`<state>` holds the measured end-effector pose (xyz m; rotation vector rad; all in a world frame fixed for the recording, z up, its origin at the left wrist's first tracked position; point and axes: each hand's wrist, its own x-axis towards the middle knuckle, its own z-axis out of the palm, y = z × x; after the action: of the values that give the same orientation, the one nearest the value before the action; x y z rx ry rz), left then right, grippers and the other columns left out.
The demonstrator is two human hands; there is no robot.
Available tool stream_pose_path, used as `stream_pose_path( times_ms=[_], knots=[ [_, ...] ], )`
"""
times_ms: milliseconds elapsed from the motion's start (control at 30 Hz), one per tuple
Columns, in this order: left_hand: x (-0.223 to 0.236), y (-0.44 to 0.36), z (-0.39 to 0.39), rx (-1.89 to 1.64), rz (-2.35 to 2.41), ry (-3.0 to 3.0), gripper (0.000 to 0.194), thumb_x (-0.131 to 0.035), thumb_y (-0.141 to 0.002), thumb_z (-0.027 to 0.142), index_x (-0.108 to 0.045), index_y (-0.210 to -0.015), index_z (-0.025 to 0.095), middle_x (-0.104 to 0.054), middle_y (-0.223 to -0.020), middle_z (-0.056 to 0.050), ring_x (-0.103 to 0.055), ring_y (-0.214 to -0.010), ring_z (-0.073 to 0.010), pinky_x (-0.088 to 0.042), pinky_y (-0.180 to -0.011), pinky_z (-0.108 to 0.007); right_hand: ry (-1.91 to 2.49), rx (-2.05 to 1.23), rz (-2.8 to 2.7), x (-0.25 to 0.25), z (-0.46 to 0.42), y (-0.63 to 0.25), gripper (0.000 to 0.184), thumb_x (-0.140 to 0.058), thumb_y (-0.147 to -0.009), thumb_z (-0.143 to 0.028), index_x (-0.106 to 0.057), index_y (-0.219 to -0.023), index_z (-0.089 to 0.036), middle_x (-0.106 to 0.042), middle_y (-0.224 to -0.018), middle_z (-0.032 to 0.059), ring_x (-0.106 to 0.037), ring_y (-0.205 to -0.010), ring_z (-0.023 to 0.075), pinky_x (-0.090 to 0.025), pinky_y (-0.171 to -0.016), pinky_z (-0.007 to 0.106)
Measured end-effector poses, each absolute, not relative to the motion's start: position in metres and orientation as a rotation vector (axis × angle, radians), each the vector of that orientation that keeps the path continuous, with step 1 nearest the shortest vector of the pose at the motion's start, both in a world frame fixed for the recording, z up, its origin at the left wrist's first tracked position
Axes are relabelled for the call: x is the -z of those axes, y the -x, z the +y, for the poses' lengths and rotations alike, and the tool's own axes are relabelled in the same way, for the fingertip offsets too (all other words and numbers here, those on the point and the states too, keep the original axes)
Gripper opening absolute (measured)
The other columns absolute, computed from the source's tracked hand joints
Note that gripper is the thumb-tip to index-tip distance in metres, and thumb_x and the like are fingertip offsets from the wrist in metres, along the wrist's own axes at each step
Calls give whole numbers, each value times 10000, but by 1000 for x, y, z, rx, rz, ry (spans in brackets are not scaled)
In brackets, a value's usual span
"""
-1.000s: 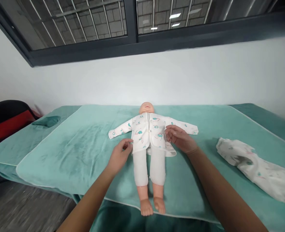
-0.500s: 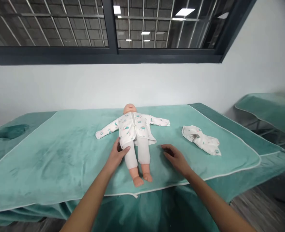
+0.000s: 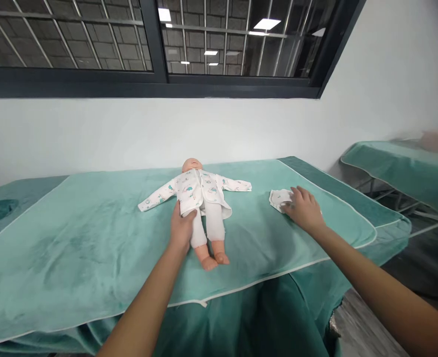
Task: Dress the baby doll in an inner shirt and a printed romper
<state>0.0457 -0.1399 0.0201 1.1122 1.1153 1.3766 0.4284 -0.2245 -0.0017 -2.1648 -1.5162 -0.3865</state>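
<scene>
A baby doll (image 3: 192,164) lies on its back, wearing a white printed jacket (image 3: 189,191) that hangs loose at the front and white leggings (image 3: 214,223). Its arms are spread and its feet are bare. My left hand (image 3: 182,227) is closed around the doll's hip and upper thigh at the jacket hem, thumb on top. Over to the right, my right hand (image 3: 303,209) has its curled fingers and thumb on a small white printed baby garment (image 3: 278,198). Most of that garment is hidden under the hand.
A green blanket (image 3: 103,248) with pale edging covers the table. Behind it is a white wall (image 3: 129,134) below a dark-framed window (image 3: 237,89). Another green-covered table (image 3: 397,168) stands at the right, with a blurred shape above it.
My right hand has moved right, from beside the doll's legs onto the loose garment. My left hand stays at the doll's hip, its grip closer. The view has shifted slightly right.
</scene>
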Motion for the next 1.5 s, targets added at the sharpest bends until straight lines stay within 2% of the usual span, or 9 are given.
stream_pose_path(
  times_ms=[133,367,500,633,833,1000,1200,1367,1500],
  knots=[
    [-25,-53,-122,-1370,1090,-1163,618,-662,-749,147,-532,-1350,208,-683,-1246,-92,-652,-1114,-246,-516,-974,-383,2319,24,-1383,16,-218,-447,518,-591,-823,-440,-580,-1221,-109,-636,-1166,233,-557,-1126,389,-419,-942,480],
    [-12,-23,-135,-1249,1492,-1514,518,-692,-780,301,-582,-1263,149,-604,-1274,-168,-605,-1145,-304,-452,-1035,-480,2095,-243,-1305,7,-225,-426,436,-566,-777,-354,-632,-1168,-175,-694,-1142,142,-618,-1046,333,-442,-889,419],
    [-21,-18,-161,-1256,1478,-1929,429,-614,-806,215,-599,-1231,162,-553,-1298,-148,-522,-1245,-292,-385,-1105,-469,1794,-516,-1331,-9,-224,-369,459,-580,-786,-405,-629,-1197,-208,-730,-1102,55,-675,-963,262,-506,-842,361],
    [-37,-31,-195,-1177,1202,-2004,309,-576,-879,307,-625,-1164,200,-644,-1176,-97,-601,-1111,-245,-452,-1024,-423,1153,-990,-1205,-32,-229,-286,475,-655,-802,-426,-630,-1207,-180,-723,-1119,88,-673,-996,279,-504,-914,409],
    [-61,-42,-234,-926,1004,-1625,579,-647,-840,463,-495,-1336,207,-693,-1049,-83,-659,-767,-195,-524,-635,-304,1068,-940,-1502,-52,-250,-214,590,-683,-850,-396,-490,-1387,-244,-529,-1429,84,-482,-1307,287,-350,-1112,447],
    [-71,-36,-239,-1123,1027,-1565,391,-608,-869,421,-627,-1181,187,-702,-1068,-58,-631,-960,-201,-494,-851,-298,1088,-923,-1644,-43,-267,-214,581,-602,-911,-324,-410,-1456,-259,-514,-1435,80,-476,-1312,272,-345,-1117,452],
    [-72,-34,-244,-1092,1048,-1426,338,-626,-832,464,-680,-984,167,-658,-846,-13,-581,-818,-172,-458,-751,-258,1114,-971,-1591,-40,-287,-233,559,-607,-886,-245,-448,-1422,-273,-509,-1440,74,-513,-1266,265,-372,-1094,434],
    [-63,-36,-255,-953,964,-1448,317,-648,-804,463,-656,-914,166,-615,-802,1,-526,-742,-149,-414,-693,-248,954,-1239,-1352,-40,-304,-242,700,-747,-805,-422,-442,-1422,-299,-482,-1466,81,-497,-1284,282,-400,-1065,422],
    [-53,-39,-274,-708,821,-1520,254,-656,-819,404,-655,-929,175,-592,-826,4,-514,-758,-143,-396,-698,-244,942,-1434,-954,-40,-310,-246,600,-694,-825,-549,-517,-1335,-286,-612,-1288,82,-627,-1035,248,-500,-862,365]
  ],
)
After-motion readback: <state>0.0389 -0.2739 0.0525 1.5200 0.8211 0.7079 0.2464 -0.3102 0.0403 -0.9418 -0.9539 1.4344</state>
